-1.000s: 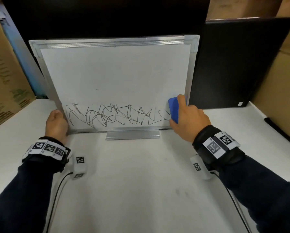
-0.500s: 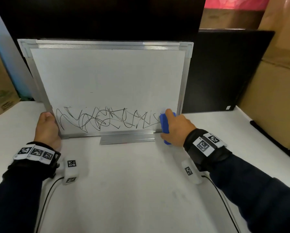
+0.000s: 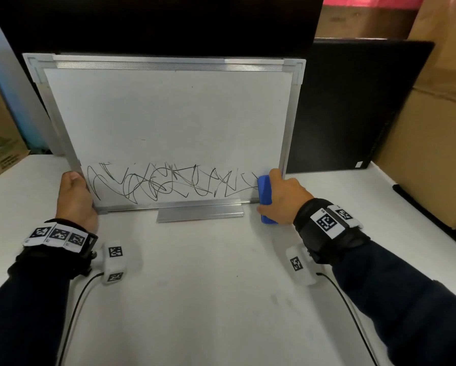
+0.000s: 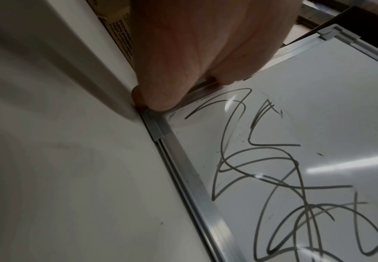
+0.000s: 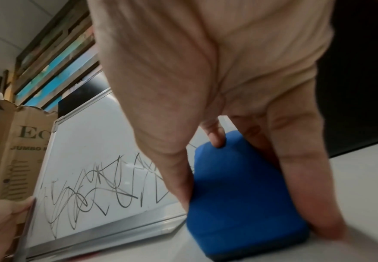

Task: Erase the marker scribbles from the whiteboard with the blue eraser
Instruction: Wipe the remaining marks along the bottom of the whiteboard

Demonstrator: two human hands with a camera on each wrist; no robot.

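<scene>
White table (image 3: 221, 299) carries the upright whiteboard (image 3: 168, 122), its black scribbles (image 3: 168, 182) banding the bottom edge. The left hand (image 3: 75, 196) grips the board's lower-left frame. The right hand (image 3: 282, 198) clasps the blue eraser (image 3: 265, 198) at the lower-right corner.

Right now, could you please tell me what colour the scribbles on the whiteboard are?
Black marker scribbles, clearest in the left wrist view.

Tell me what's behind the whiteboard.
A large black panel stands directly behind the whiteboard, with a second black panel to its right. What props the board's back is hidden.
</scene>
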